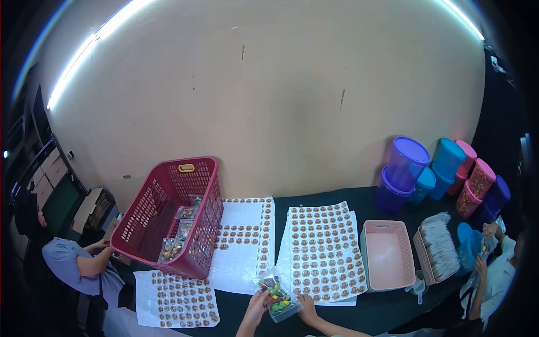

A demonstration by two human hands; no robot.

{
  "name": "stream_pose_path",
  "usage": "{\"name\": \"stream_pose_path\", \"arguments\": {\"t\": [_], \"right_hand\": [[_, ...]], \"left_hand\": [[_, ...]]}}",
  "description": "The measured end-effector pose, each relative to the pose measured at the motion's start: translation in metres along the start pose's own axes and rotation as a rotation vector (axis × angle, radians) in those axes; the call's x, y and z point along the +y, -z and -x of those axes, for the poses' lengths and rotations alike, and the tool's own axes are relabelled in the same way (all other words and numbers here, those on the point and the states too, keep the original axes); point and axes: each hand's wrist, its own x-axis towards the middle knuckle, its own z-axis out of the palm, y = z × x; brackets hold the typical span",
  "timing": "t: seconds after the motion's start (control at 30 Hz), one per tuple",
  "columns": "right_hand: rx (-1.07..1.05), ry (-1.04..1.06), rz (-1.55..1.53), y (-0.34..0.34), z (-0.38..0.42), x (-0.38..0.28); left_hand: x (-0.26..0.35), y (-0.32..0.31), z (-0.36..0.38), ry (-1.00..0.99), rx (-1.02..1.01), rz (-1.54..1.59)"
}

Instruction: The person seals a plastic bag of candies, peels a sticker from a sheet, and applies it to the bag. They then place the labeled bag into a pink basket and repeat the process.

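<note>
A clear plastic bag of colourful pieces (279,299), mostly green with some yellow and red, is tilted at the table's front edge. My left hand (257,308) is closed on the bag's left side. My right hand (307,309) is at the bag's right edge, by the lower edge of a sticker sheet (325,253). Its fingers are bent together; whether they pinch the bag, a sticker or the sheet is too small to make out. The sheet carries rows of round brown stickers and lies over other white sheets.
A maroon basket (209,247) with filled bags stands left, among more sticker sheets (188,300). Rightward are a pink tray (388,255), a basket of white packets (439,247), a scoop (416,289) and stacked tubs (411,160). People work at both sides.
</note>
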Motion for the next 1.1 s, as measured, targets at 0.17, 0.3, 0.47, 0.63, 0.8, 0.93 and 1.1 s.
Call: {"name": "stream_pose_path", "arguments": {"t": [0.17,0.3,0.47,0.63,0.8,0.93,1.1], "right_hand": [[-0.036,-0.053,0.050,-0.016,-0.002,0.007],[-0.086,-0.089,0.068,-0.002,-0.008,0.001],[-0.121,-0.124,0.080,0.001,-0.011,0.000],[-0.122,-0.182,0.078,-0.009,-0.021,0.015],[-0.270,-0.226,0.061,-0.006,-0.027,0.018],[-0.258,-0.146,0.020,0.003,-0.024,0.005],[-0.059,-0.170,-0.100,-0.012,-0.015,0.015]], "left_hand": [[-0.003,0.003,0.000,-0.020,-0.037,-0.020],[0.001,0.001,0.007,-0.012,-0.020,-0.021],[0.007,-0.006,0.012,0.003,-0.001,-0.030],[0.005,-0.005,0.011,-0.008,-0.025,-0.047],[-0.003,0.002,0.007,0.002,-0.037,-0.046],[-0.004,0.005,0.008,0.005,-0.025,-0.040],[-0.003,0.003,0.008,-0.007,-0.015,-0.010]]}}
